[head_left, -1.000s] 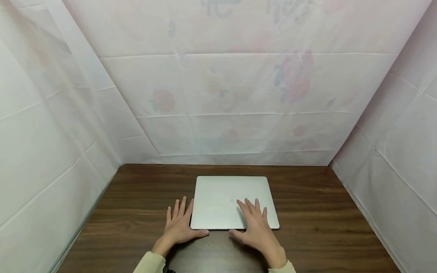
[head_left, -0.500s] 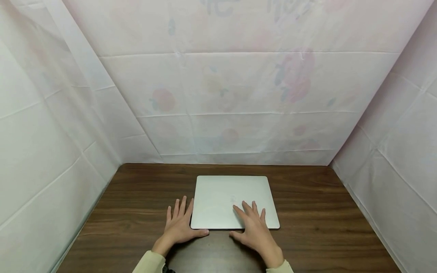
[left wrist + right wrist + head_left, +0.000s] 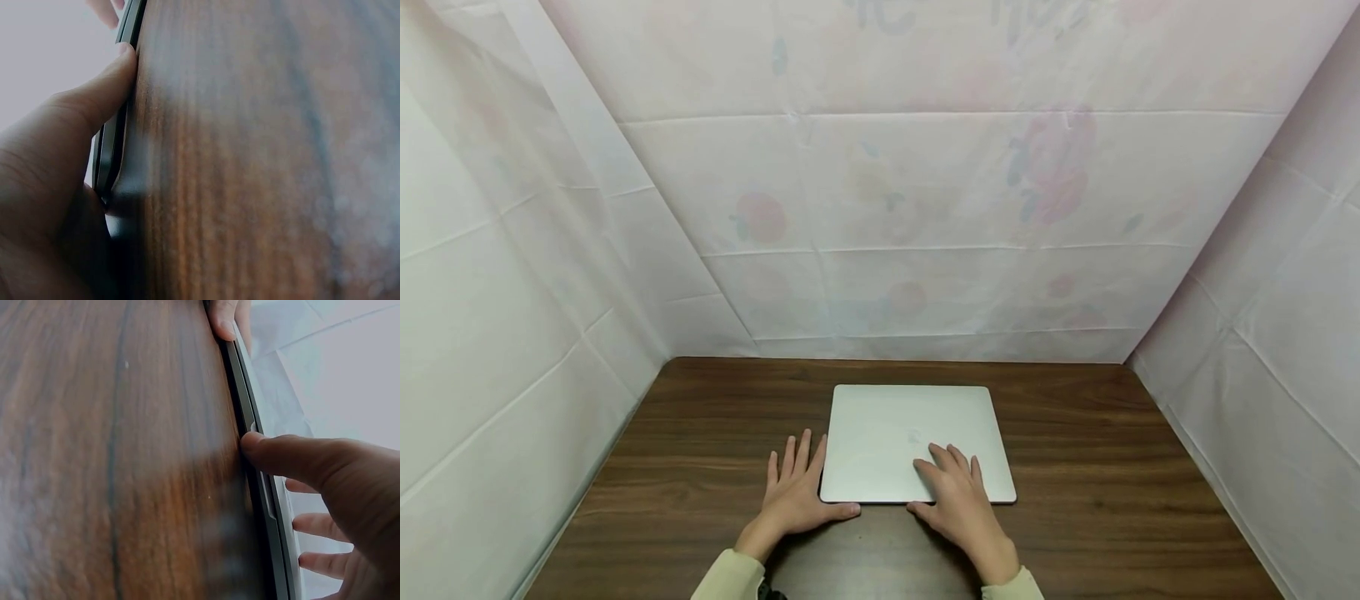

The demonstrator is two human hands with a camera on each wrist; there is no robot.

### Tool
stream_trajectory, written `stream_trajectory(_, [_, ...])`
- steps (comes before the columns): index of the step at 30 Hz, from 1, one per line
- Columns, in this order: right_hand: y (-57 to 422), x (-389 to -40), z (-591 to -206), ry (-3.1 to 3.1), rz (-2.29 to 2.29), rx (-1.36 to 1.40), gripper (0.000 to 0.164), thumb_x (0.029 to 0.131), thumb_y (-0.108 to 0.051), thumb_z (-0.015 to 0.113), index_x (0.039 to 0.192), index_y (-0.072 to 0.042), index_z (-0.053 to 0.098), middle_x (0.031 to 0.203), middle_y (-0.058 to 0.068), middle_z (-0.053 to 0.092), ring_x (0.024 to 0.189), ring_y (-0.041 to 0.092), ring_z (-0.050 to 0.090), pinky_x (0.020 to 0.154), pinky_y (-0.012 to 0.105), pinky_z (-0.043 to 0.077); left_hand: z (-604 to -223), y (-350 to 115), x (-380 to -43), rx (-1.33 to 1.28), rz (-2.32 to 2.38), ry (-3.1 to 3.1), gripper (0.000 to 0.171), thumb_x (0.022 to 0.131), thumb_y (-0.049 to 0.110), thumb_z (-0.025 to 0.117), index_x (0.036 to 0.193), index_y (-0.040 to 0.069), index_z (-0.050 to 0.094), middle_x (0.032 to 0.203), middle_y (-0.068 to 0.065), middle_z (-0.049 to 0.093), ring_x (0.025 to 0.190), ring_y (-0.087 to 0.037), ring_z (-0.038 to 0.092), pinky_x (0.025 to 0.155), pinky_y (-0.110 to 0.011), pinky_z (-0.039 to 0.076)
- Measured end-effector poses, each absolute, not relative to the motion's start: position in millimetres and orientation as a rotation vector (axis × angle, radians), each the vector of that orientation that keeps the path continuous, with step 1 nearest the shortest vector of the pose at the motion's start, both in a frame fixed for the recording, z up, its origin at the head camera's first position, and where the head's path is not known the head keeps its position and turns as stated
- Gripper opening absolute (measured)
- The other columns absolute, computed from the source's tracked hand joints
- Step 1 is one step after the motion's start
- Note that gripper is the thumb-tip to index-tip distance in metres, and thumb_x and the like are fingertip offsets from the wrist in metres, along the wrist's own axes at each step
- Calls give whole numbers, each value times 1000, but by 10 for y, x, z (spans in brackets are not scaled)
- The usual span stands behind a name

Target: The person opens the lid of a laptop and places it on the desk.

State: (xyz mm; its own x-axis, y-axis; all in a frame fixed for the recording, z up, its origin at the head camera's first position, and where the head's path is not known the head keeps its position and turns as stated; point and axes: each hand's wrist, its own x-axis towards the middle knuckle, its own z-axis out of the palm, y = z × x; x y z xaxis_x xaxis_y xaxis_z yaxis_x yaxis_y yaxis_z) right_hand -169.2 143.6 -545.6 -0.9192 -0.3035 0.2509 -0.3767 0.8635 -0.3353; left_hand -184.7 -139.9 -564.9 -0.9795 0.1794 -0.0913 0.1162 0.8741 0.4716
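The closed laptop (image 3: 872, 433) lies near the desk's (image 3: 1097, 442) far edge. Left hand (image 3: 793, 500) and right hand (image 3: 961, 506) spread loosely, thumbs at its front rim; light, even contact should prevent sliding.

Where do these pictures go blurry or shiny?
Head view: clearest, with a pale sheen on the table near the laptop; left wrist view: table grain soft, whitish reflections; right wrist view: table blurred at lower left, backdrop pale and washed out.

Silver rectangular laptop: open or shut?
Shut: the silver rectangular laptop lies flat on the dark brown wooden table in the head view, and the right wrist view shows its front edge closed.
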Motion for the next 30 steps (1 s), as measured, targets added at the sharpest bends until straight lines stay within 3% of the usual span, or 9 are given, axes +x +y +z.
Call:
stream_trajectory(11, [1485, -1742, -5475, -2738, 624, 589, 51, 67, -37, 98, 110, -15, 79, 127, 11, 68, 120, 38, 60, 101, 74, 42, -5757, -1401, -1868, 226, 730, 2940, 138, 64, 88, 72, 166, 11, 20, 173, -18, 3, 159, -45, -3, 122, -66, -8])
stream_trajectory(16, [1512, -1776, -5488, -2699, 614, 645, 52, 65, -37, 99, 108, -15, 79, 125, 9, 69, 117, 36, 60, 102, 65, 45, -5741, -1397, -1860, 225, 717, 2936, 138, 64, 88, 72, 166, 12, 19, 174, -17, 2, 159, -44, -4, 122, -66, -9])
stream_trajectory(25, [1569, -1815, -5504, -2638, 606, 760, 47, 68, -40, 96, 108, -22, 79, 117, -2, 72, 111, 20, 64, 92, 49, 52, -5582, -1374, -1822, 216, 693, 2892, 135, 67, 84, 73, 166, 10, 19, 173, -19, 3, 159, -46, -2, 122, -68, -5])
stream_trajectory(30, [1598, -1842, -5488, -2556, 561, 845, 39, 68, -40, 97, 99, -24, 81, 109, -7, 74, 105, 13, 65, 84, 42, 53, -5571, -1373, -1815, 224, 683, 2905, 134, 67, 83, 74, 166, 10, 20, 173, -19, 5, 159, -46, 0, 122, -68, -3])
